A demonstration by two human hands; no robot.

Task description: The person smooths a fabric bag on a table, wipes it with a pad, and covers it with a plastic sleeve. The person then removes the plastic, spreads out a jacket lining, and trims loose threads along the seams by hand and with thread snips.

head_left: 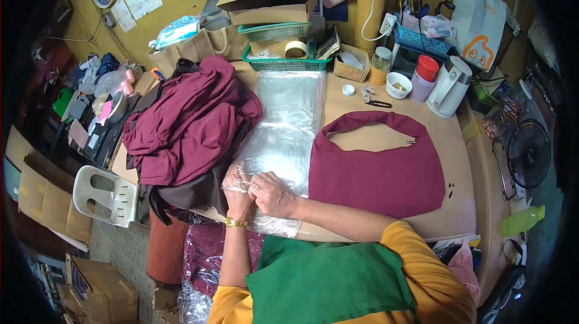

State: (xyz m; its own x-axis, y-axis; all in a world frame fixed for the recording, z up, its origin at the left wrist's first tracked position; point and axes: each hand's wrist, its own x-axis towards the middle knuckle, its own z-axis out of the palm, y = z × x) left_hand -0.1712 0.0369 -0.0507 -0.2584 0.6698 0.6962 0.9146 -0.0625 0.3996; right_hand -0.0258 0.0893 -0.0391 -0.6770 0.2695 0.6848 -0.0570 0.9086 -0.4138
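The clear bags lie flat in the middle of the table, and both hands are at their near end. The left hand and the right hand are close together, right side touching left. The right hand has its fingers bent and pressed shut on the clear bags. The left hand has thin, shiny plastic over it – so I cannot tell how its fingers are. A gold watch is on the left wrist.

The maroon bag lies flat just to the right of the clear bags, with its left edge right next to them. Its big loop handle makes a round hole at the far side, and the table shows through. The right arm goes across the near edge of the maroon bag.

A big messy heap of maroon and dark brown cloth sits to the left of the clear bags. Past their far end is a green basket with a roll of tape in it. To the right of their far part are a small white lid, black snips, a white bowl and – well apart from them – a white kettle.
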